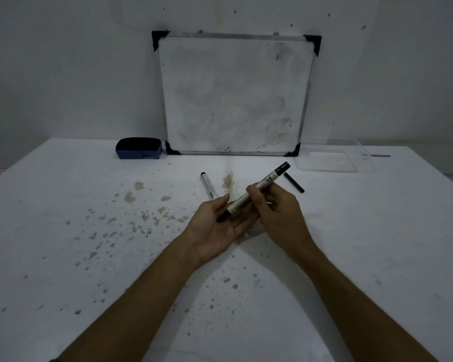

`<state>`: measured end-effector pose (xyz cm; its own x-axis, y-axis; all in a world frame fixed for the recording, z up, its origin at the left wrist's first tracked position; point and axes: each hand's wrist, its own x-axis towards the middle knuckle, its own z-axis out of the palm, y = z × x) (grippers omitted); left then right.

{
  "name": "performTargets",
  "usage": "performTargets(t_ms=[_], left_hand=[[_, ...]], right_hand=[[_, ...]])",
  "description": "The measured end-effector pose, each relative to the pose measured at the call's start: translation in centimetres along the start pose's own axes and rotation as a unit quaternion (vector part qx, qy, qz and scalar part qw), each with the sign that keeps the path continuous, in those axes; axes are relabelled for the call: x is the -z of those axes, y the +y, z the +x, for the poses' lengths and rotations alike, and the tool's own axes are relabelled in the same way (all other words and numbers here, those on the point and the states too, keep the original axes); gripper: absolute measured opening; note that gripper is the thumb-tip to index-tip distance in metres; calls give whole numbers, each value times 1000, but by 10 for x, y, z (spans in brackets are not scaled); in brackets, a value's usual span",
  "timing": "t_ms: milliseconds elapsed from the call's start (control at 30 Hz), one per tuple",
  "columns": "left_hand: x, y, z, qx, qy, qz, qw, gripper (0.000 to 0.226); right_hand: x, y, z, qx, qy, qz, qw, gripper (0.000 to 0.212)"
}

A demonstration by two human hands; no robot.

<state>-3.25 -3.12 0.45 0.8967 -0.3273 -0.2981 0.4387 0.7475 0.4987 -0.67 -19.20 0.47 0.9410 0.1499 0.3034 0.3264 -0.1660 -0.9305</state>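
Marker (269, 179) gripped in right hand (277, 212), tip over relaxed left hand (215, 231), second marker (207, 186) partly hidden.

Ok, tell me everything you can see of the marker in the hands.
The marker has a white, plastic-looking barrel with dark print, a broad black far end and a narrower black tip. It slants above the table, tip low and left, far end up and right. The right hand grips its middle; the tip lies over the palm of the open left hand.

Marker (268, 178) — white printed barrel, black ends — tilted, upper end far-right; right hand (275, 212) grips mid-barrel, lower end over left hand (215, 228) palm.
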Motion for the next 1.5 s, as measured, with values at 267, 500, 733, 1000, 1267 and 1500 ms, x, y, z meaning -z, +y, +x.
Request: performTargets(t_ms=[267, 500, 733, 1000, 1267, 1500], left_hand=[[0, 2, -1, 9, -5, 119, 993, 41], [6, 14, -1, -56, -66, 236, 968, 45], [21, 36, 1, -141, -3, 280, 950, 29], [25, 37, 2, -259, 62, 263, 927, 23], [26, 37, 1, -342, 147, 348, 860, 22], [22, 31, 0, -411, 151, 389, 810, 27]], right_hand=[[18, 3, 9, -44, 41, 48, 997, 28], [33, -1, 15, -165, 80, 220, 958, 29], [43, 2, 15, -188, 82, 231, 951, 11], [21, 7, 1, 27, -63, -69, 995, 33], [11, 2, -6, -21, -117, -48, 992, 34], [-8, -2, -15, -11, -57, -200, 978, 49]])
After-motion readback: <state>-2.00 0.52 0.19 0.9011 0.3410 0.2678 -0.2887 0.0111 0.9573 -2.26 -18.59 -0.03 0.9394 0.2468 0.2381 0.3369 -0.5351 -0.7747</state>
